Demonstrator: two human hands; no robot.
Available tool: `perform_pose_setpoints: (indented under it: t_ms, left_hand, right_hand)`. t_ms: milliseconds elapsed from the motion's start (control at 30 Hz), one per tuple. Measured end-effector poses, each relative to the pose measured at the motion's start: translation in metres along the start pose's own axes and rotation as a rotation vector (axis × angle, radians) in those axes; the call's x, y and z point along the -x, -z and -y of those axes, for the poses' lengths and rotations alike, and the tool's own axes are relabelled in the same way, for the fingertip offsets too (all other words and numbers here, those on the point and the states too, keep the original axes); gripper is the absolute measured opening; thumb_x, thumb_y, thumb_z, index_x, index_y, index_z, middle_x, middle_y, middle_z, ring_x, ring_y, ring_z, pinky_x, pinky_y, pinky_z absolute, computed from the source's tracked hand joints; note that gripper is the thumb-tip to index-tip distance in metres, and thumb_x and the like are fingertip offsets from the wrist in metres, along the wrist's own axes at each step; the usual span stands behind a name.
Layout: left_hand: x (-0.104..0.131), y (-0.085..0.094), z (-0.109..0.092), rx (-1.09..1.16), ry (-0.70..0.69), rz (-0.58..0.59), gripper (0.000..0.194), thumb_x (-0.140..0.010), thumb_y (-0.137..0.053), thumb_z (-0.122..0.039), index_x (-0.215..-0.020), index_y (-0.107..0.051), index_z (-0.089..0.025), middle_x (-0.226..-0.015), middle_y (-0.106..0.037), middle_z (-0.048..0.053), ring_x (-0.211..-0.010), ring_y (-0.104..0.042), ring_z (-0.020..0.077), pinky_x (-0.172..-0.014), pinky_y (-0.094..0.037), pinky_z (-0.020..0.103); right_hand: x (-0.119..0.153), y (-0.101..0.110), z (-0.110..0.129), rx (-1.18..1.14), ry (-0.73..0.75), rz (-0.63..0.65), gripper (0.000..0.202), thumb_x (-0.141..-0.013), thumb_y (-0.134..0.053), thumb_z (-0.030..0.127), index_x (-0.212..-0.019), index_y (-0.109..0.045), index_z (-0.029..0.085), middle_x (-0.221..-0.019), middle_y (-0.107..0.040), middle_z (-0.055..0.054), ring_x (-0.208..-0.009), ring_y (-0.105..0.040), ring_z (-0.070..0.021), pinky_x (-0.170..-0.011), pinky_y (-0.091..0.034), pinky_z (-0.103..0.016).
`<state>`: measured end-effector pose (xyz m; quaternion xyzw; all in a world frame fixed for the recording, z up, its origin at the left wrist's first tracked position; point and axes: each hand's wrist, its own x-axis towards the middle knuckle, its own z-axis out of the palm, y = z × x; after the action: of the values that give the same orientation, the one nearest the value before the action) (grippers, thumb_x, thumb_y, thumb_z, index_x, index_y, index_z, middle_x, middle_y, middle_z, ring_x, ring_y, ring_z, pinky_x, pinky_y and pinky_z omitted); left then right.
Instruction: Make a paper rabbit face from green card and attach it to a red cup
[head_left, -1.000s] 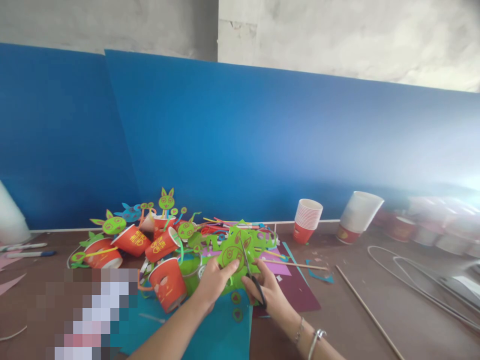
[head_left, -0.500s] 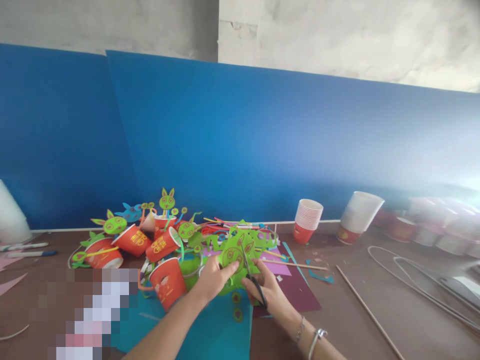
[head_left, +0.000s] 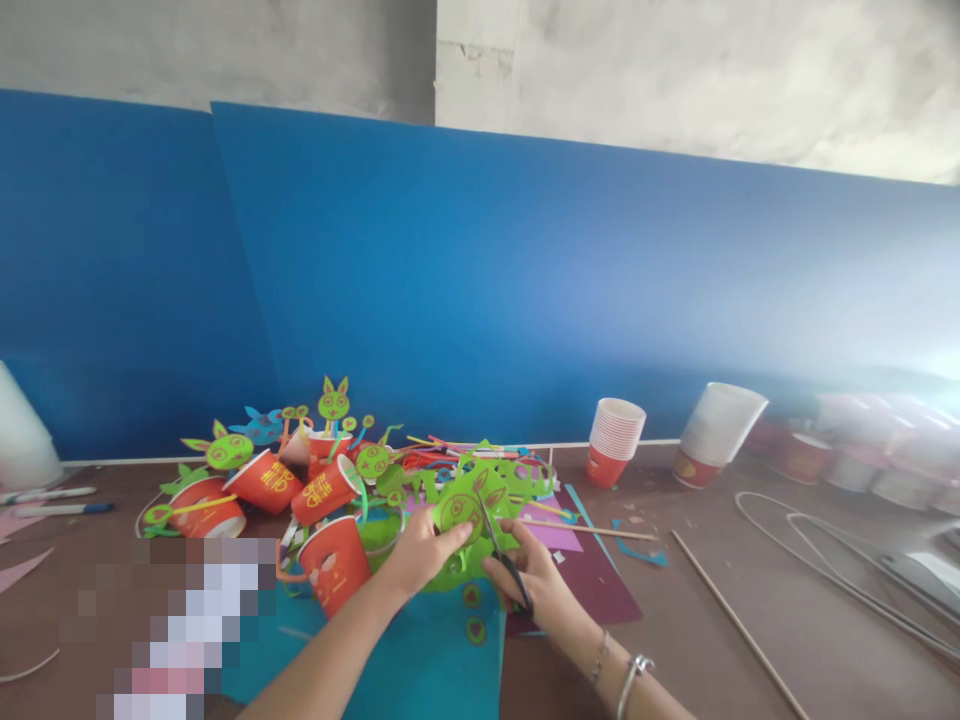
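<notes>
Between thumb and fingers, my left hand grips a piece of green paper with a rabbit-like face and ears drawn on it. My right hand is closed around the black handles of a pair of scissors. Their metal blades lie at the drawn ears, on the right side of the paper. Below the hands, two small green paper discs with dark marks rest on a blue-green sheet. Beside my left forearm an orange-red paper cup lies tilted, with a face on it.
More decorated red cups with green paper animal heads crowd the left. A stack of paper cups and a taller cup stack stand at the back right. A thin wooden stick and a looped cable lie on the right.
The green paper in my left hand has shifted slightly left, and the scissor blades have tilted a little with it. Everything else stays in place.
</notes>
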<state>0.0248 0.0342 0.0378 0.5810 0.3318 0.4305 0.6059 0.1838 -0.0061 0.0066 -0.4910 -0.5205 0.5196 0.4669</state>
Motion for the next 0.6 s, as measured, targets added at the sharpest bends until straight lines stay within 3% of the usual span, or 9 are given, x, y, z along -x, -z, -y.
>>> perform_pose_setpoints:
  t_ms: [67,167,233,433,600]
  left_hand:
    - [-0.001,-0.001,0.005,-0.013,0.014,-0.072,0.034,-0.067,-0.072,-0.042,-0.088,-0.071,-0.015,-0.083,-0.072,0.007,-0.078,-0.065,0.0232,-0.072,-0.049,0.030]
    - [-0.002,-0.007,0.017,-0.046,0.044,-0.278,0.034,-0.067,-0.069,-0.049,-0.068,-0.067,-0.015,-0.056,-0.065,0.003,-0.056,-0.060,0.0172,-0.054,-0.043,0.025]
    - [-0.001,-0.011,0.023,-0.052,0.040,-0.326,0.036,-0.070,-0.066,-0.051,-0.070,-0.066,-0.015,-0.055,-0.064,0.002,-0.053,-0.058,0.0154,-0.050,-0.040,0.023]
    - [0.002,-0.015,0.029,-0.093,0.033,-0.262,0.039,-0.074,-0.063,-0.051,-0.075,-0.069,-0.012,-0.060,-0.068,0.005,-0.055,-0.059,0.0167,-0.050,-0.040,0.024]
    - [0.001,-0.014,0.027,-0.061,0.035,-0.211,0.035,-0.075,-0.062,-0.046,-0.070,-0.068,-0.012,-0.059,-0.065,0.005,-0.055,-0.057,0.0150,-0.051,-0.040,0.023]
  right_hand:
    - [0.000,0.000,0.000,0.008,0.009,-0.011,0.060,-0.064,-0.071,0.053,-0.103,-0.042,0.017,-0.040,-0.045,0.013,-0.034,-0.037,-0.0069,-0.038,-0.028,-0.019]
    - [0.001,-0.001,0.001,0.003,0.020,-0.014,0.058,-0.066,-0.069,0.053,-0.103,-0.042,0.017,-0.041,-0.047,0.012,-0.036,-0.039,-0.0072,-0.039,-0.030,-0.019]
    - [0.001,-0.002,0.002,-0.001,0.013,-0.009,0.060,-0.064,-0.070,0.054,-0.102,-0.042,0.017,-0.040,-0.047,0.012,-0.036,-0.039,-0.0074,-0.039,-0.029,-0.019]
    - [0.006,-0.006,0.006,-0.043,-0.008,-0.023,0.064,-0.062,-0.071,0.057,-0.103,-0.041,0.018,-0.045,-0.050,0.009,-0.041,-0.043,-0.0085,-0.042,-0.030,-0.019]
    - [0.006,-0.006,0.006,-0.044,-0.012,-0.033,0.063,-0.061,-0.073,0.057,-0.100,-0.042,0.018,-0.044,-0.046,0.011,-0.040,-0.037,-0.0063,-0.040,-0.028,-0.018]
